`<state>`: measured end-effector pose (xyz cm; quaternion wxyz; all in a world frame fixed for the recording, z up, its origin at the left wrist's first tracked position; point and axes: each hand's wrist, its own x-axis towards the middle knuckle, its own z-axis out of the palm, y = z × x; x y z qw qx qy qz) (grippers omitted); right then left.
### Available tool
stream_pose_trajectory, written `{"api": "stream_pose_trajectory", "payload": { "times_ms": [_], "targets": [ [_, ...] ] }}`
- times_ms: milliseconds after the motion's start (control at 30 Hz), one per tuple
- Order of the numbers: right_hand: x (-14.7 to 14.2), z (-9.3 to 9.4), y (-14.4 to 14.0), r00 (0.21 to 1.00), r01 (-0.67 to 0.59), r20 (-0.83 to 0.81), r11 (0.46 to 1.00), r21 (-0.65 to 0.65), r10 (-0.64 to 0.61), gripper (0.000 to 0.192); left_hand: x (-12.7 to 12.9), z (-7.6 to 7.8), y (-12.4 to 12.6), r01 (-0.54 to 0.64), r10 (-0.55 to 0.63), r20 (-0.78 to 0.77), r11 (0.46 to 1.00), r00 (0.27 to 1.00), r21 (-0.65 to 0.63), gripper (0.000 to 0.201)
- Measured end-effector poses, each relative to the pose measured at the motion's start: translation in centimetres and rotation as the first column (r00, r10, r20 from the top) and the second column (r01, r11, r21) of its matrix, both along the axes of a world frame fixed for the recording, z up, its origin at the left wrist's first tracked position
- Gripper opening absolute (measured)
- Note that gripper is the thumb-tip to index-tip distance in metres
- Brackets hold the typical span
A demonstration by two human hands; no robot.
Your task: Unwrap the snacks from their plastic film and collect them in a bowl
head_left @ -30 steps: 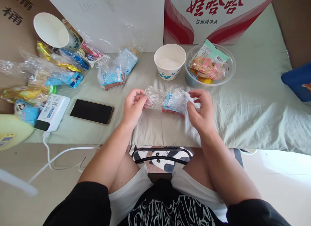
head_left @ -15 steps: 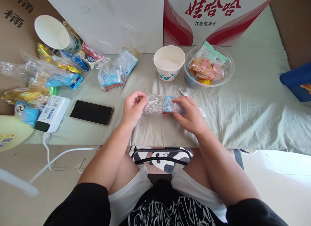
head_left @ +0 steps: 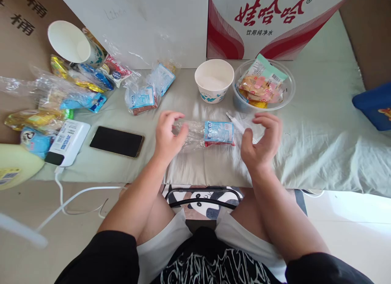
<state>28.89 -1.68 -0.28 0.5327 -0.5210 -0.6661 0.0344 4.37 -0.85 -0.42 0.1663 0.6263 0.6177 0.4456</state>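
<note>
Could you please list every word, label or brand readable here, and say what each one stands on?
"娃哈哈", with "饮用纯净水" beneath: on the red and white carton.
"桶", twice: on the brown cardboard box.
Faint handwriting on the white board: too faint to read.
Print on the blue snack packet, the white charger and the other wrappers: too small to read.

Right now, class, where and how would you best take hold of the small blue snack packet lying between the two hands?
Pinch the blue snack packet by its short right edge, coming from the right hand side: it lies flat, its left end trails crinkled clear wrap beside the left hand.
</note>
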Motion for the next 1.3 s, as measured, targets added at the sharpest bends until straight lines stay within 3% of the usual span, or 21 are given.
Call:
{"api": "stream_pose_trajectory", "payload": {
  "times_ms": [100,200,367,500,567,733,833,900,967,1133,1200,1300],
  "targets": [
    [-0.9,0.0,-0.2,0.985,-0.093,0.144,0.994,-0.059,0.1,0.023,0.4,-0.4,-0.4,0.169,-0.183,-0.19,0.982,0.965,-0.087,0.02],
    [-1.3,-0.2,-0.2,0.959,-0.038,0.27,0.984,-0.175,0.085,0.027,0.5,-0.9,-0.5,0.2,-0.218,-0.261,0.975,0.94,-0.093,0.019],
    [-0.9,-0.5,-0.1,0.933,-0.047,0.327,0.95,-0.309,0.153,0.032,0.5,-0.8,-0.5,0.278,-0.291,-0.28,0.957,0.915,-0.088,0.028],
    [-0.9,-0.5,0.0,0.923,-0.149,0.276,0.911,-0.385,0.268,0.031,0.7,-0.4,-0.4,0.415,-0.452,-0.221,0.889,0.864,-0.195,0.025],
    [-0.8,-0.3,0.0,0.931,-0.147,0.265,0.922,-0.357,0.251,0.03,0.7,-0.1,-0.3,0.447,-0.493,-0.181,0.861,0.851,-0.244,0.019],
    [-0.5,1.0,-0.6,0.952,-0.02,0.305,0.999,-0.043,0.032,0.026,0.6,0.3,-0.2,0.383,-0.416,-0.079,0.884,0.906,-0.267,0.012],
    [-0.7,1.7,-1.1,0.919,-0.208,0.353,0.976,0.058,0.175,0.025,0.6,0.5,-0.2,0.334,-0.348,-0.034,0.92,0.937,-0.203,0.009],
    [-1.1,1.7,-1.3,0.852,-0.387,0.383,0.922,0.004,0.356,0.027,0.6,0.5,-0.2,0.311,-0.317,0.003,0.929,0.948,-0.199,0.008],
    [-1.5,1.5,-1.3,0.801,-0.434,0.404,0.893,-0.115,0.442,0.028,0.6,0.6,-0.2,0.288,-0.289,0.032,0.925,0.957,-0.249,0.009],
    [-1.8,0.8,-1.2,0.816,-0.161,0.473,0.917,-0.366,0.332,0.031,0.9,1.2,-0.3,0.242,-0.238,0.058,0.897,0.969,-0.37,0.012],
    [-1.9,0.8,-1.2,0.812,-0.09,0.488,0.894,-0.438,0.321,0.035,1.0,1.4,-0.3,0.246,-0.21,0.13,0.875,0.969,-0.418,0.013],
    [-2.1,1.4,-1.4,0.786,-0.005,0.519,0.842,-0.54,0.337,0.04,1.3,1.6,-0.3,0.301,-0.128,0.342,0.799,0.931,-0.521,0.014]
  ]
}}
